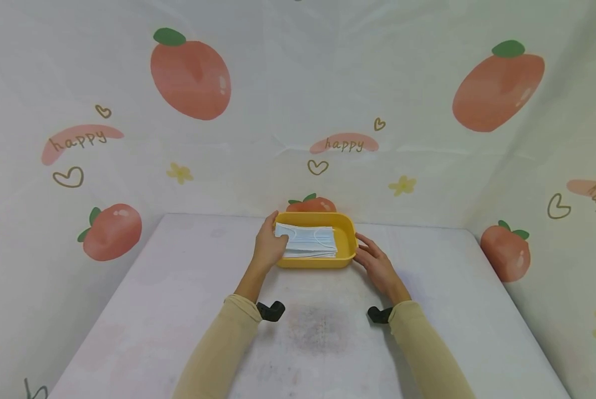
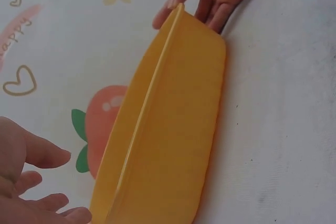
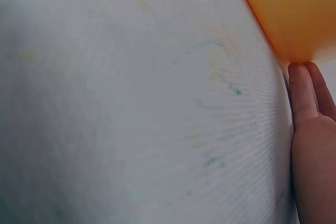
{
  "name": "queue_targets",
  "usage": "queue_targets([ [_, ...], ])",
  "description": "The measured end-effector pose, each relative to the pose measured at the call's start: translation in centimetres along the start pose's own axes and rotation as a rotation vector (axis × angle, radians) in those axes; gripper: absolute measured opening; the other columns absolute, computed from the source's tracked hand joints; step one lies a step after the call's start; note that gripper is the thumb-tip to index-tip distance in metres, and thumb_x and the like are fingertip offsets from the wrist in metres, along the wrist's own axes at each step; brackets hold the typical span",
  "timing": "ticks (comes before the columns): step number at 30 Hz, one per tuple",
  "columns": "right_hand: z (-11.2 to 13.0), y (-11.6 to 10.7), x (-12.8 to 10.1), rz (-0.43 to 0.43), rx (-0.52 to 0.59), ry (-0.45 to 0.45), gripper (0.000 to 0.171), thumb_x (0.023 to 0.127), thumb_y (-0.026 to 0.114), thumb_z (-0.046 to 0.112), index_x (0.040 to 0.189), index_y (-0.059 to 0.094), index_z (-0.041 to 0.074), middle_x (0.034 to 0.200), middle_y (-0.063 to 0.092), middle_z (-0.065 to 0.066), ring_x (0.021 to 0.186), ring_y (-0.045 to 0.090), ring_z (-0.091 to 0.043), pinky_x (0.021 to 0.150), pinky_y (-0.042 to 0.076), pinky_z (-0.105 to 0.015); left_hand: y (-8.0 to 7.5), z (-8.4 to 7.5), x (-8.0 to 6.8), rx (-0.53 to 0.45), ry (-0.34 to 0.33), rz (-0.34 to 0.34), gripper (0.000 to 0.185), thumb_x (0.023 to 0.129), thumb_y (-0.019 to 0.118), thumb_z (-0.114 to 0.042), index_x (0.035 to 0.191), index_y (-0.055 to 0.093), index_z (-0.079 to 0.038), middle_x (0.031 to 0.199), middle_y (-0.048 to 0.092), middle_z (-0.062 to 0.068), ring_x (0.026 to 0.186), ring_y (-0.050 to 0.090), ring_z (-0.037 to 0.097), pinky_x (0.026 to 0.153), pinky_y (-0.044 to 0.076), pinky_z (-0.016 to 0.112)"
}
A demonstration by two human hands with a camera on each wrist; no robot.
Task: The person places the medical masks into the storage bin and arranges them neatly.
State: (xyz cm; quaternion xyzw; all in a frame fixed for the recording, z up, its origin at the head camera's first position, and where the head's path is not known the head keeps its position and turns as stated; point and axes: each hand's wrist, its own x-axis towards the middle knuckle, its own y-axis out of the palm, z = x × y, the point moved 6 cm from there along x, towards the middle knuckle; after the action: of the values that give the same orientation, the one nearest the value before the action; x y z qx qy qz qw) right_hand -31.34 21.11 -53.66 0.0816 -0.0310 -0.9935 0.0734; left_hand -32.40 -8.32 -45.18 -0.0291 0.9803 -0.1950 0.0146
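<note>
Yellow tray [image 1: 346, 244]: shallow plastic, rectangular, rounded corners, flared rim, plain glossy walls. In the left wrist view its outer side wall [image 2: 173, 129] fills most of the frame, no markings on it.

Contents: 1 stack of pale blue face masks [image 1: 310, 240], lying flat, white ear loops visible on the top one. Stack sits toward the tray's left side; bare yellow floor shows on the right.

Location: tray stands on the table [image 1: 178, 310] at the middle of the far edge, close to the printed backdrop [image 1: 298, 83].

Left hand [image 1: 270, 242]: at the tray's left end, thumb over the rim at the far-left corner, fingers reaching onto the left end of the mask stack. Whether it actually pinches the masks, cannot tell. In the left wrist view the fingers [image 2: 37, 182] are loosely spread, just beside the tray's near end.

Right hand [image 1: 377, 266]: lies on the table at the tray's right end, fingers straight and relaxed, tips at the tray's outer wall near its near-right corner. Right wrist view shows a fingertip [image 3: 300, 90] touching the tray's bottom edge [image 3: 294, 14]. Not gripping anything.

Tray sits between the 2 hands, 1 hand at each short end. Both sleeves are tan.
</note>
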Motion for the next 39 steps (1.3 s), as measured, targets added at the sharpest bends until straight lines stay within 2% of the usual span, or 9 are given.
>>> queue_targets([
  [7, -0.2, -0.2, 0.2, 0.000, -0.023, 0.009, 0.058, 0.105, 0.056, 0.032, 0.159, 0.035, 0.025, 0.158, 0.036, -0.017, 0.140, 0.048, -0.026, 0.108, 0.048, -0.018, -0.2, -0.8, -0.4, 0.012, 0.021, -0.005, 0.069, 0.095, 0.054, -0.008, 0.160, 0.031, -0.017, 0.166, 0.034, 0.008, 0.156, 0.029, 0.032, 0.127, 0.026, 0.053],
  [14, 0.0, -1.0, -0.1, -0.030, -0.072, 0.007, 0.057, 0.106, 0.054, 0.033, 0.159, 0.034, 0.026, 0.159, 0.035, -0.018, 0.140, 0.048, -0.027, 0.119, 0.041, -0.033, -0.5, -1.5, -0.7, 0.071, 0.064, -0.003, 0.068, 0.097, 0.056, -0.011, 0.160, 0.031, -0.017, 0.165, 0.034, 0.011, 0.156, 0.028, 0.033, 0.127, 0.026, 0.054],
  [25, 0.8, -1.0, -0.7, -0.058, -0.167, -0.015, 0.055, 0.107, 0.051, 0.030, 0.159, 0.034, 0.024, 0.158, 0.039, -0.021, 0.141, 0.048, -0.036, 0.115, 0.044, -0.035, -2.3, -2.3, -0.8, 0.152, 0.130, -0.040, 0.066, 0.099, 0.055, -0.014, 0.160, 0.030, -0.017, 0.165, 0.033, 0.011, 0.155, 0.029, 0.033, 0.127, 0.027, 0.053],
  [33, 1.9, -1.3, -0.4, -0.082, -0.423, -0.017, 0.053, 0.106, 0.053, 0.031, 0.156, 0.039, 0.026, 0.154, 0.045, -0.017, 0.131, 0.057, -0.035, 0.112, 0.050, -0.046, -3.4, -2.8, -0.9, 0.226, 0.151, -0.050, 0.067, 0.101, 0.054, -0.020, 0.162, 0.027, -0.021, 0.168, 0.028, 0.007, 0.157, 0.027, 0.030, 0.127, 0.027, 0.052],
  [36, 2.3, -1.3, -0.2, -0.080, -0.522, -0.030, 0.052, 0.105, 0.053, 0.030, 0.156, 0.040, 0.022, 0.154, 0.046, -0.016, 0.131, 0.056, -0.036, 0.111, 0.050, -0.050, -3.8, -3.0, -0.9, 0.266, 0.172, -0.053, 0.066, 0.101, 0.054, -0.023, 0.162, 0.027, -0.021, 0.169, 0.027, 0.008, 0.157, 0.026, 0.031, 0.127, 0.027, 0.053],
  [39, 3.1, -1.0, -0.2, -0.071, -0.644, -0.083, 0.052, 0.105, 0.053, 0.025, 0.155, 0.040, 0.015, 0.155, 0.045, -0.017, 0.133, 0.055, -0.039, 0.111, 0.048, -0.053, -4.2, -3.3, -0.8, 0.300, 0.205, -0.056, 0.066, 0.101, 0.053, -0.025, 0.162, 0.026, -0.020, 0.169, 0.026, 0.010, 0.156, 0.026, 0.034, 0.127, 0.026, 0.055],
])
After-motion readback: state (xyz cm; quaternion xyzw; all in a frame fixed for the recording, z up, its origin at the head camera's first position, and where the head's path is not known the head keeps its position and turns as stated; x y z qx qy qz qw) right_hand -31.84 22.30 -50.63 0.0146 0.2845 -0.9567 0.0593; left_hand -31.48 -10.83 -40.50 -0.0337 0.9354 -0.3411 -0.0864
